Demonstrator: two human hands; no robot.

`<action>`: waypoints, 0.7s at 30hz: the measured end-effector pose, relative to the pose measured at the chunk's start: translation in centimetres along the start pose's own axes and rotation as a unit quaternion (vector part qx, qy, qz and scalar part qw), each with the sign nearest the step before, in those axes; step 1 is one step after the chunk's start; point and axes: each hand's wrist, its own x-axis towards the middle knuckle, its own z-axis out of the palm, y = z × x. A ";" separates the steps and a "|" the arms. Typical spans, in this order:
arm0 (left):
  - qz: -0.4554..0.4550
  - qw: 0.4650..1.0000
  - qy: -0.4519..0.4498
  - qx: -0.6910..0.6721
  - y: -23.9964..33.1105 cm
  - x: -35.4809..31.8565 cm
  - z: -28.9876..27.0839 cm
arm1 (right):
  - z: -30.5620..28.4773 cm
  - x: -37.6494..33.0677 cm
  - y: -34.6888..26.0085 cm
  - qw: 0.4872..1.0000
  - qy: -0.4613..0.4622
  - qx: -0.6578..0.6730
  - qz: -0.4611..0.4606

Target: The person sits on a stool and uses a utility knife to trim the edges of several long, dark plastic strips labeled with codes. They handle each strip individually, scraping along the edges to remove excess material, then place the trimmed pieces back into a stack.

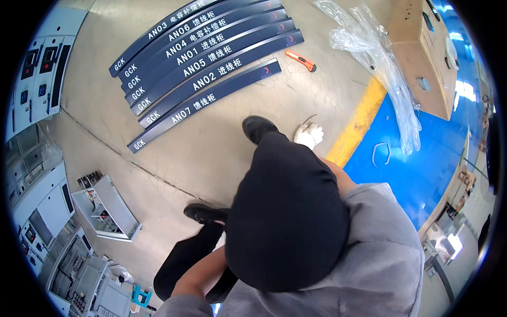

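Note:
My right hand (309, 135) wears a white knitted glove and is low over the floor beside my right shoe (259, 129). Its fingers are curled, and a thin dark strip (308, 118) sticks out past the glove. My left forearm (203, 272) runs behind my bent black-trousered leg (288, 211), which hides the left hand. Ahead on the floor, several long dark-blue label plates (203, 105) with white lettering lie roughly parallel, slightly fanned. An orange utility knife (301, 61) lies just right of them.
Clear plastic wrapping (385, 68) lies at the right, beside a brown box (422, 58). A yellow line (359, 124) borders a blue floor area (406, 182) with a pale loop of strap (381, 154). Grey electrical cabinets (39, 79) and an open metal unit (108, 208) stand left.

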 end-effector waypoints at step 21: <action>0.006 0.972 0.004 0.236 3.1 4.2 -6.8 | -4.7 1.1 1.8 0.994 -0.053 0.084 -0.042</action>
